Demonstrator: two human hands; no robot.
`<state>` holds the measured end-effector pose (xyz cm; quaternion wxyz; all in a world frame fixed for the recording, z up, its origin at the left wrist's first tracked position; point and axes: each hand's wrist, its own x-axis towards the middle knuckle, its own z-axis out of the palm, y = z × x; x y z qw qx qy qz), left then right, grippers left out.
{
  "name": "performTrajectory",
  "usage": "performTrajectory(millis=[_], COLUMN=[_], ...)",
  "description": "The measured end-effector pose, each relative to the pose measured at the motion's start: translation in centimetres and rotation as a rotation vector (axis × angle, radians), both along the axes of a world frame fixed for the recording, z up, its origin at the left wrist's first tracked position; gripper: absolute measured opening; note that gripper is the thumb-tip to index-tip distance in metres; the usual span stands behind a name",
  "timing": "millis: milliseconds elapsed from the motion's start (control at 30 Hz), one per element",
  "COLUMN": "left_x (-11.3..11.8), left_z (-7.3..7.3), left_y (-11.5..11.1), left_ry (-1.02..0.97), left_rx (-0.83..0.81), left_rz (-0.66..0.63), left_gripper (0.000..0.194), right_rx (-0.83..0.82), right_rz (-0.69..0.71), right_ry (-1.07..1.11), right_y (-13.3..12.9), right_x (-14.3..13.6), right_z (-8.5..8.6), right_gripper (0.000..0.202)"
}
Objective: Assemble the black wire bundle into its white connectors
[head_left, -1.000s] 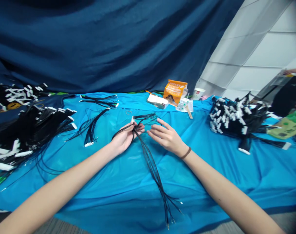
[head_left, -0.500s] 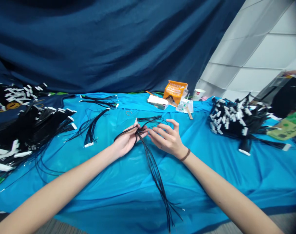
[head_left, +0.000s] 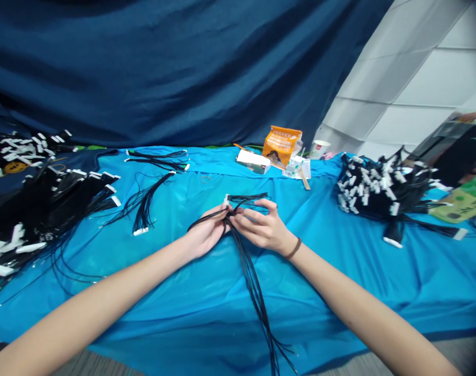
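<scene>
Between my two hands is a wire harness (head_left: 250, 271), a bundle of thin black wires with a white connector at its upper end. My left hand (head_left: 207, 232) is closed around the wires just below that connector, and some of them loop over its fingers. The thumb and fingertips of my right hand (head_left: 263, 227) pinch the same bundle at its crossing, with the index finger bent above. Loose wire ends hang down over the front of the table. Two more harnesses, one of them a fanned black harness (head_left: 144, 206), lie beyond my left hand.
A large pile of harnesses (head_left: 54, 203) covers the left side, and another pile (head_left: 373, 185) sits at the right. Toward the back stand an orange bag (head_left: 282, 146), a white box (head_left: 253, 161) and a paper cup (head_left: 319, 149) on the blue cloth (head_left: 332, 271).
My right hand has moved slightly left and down, and its fingertips have come in against the bundle. My left hand has shifted slightly right with the harness.
</scene>
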<state>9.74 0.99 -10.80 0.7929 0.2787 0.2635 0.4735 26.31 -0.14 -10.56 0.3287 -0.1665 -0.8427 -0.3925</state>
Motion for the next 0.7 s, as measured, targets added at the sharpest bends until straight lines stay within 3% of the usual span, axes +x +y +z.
performTrajectory(millis=[500, 700], left_x=[0.36, 0.17], left_z=[0.21, -0.41], left_y=[-0.22, 0.03], left_ry=[-0.039, -0.039], left_rx=[-0.031, 0.007], left_rz=[0.022, -0.013], left_gripper=[0.014, 0.008], right_rx=[0.01, -0.097], right_rz=[0.009, 0.029], right_ry=[0.0, 0.032], right_y=[0.3, 0.64], right_x=[-0.04, 0.09], right_z=[-0.32, -0.73], right_gripper=[0.02, 0.019])
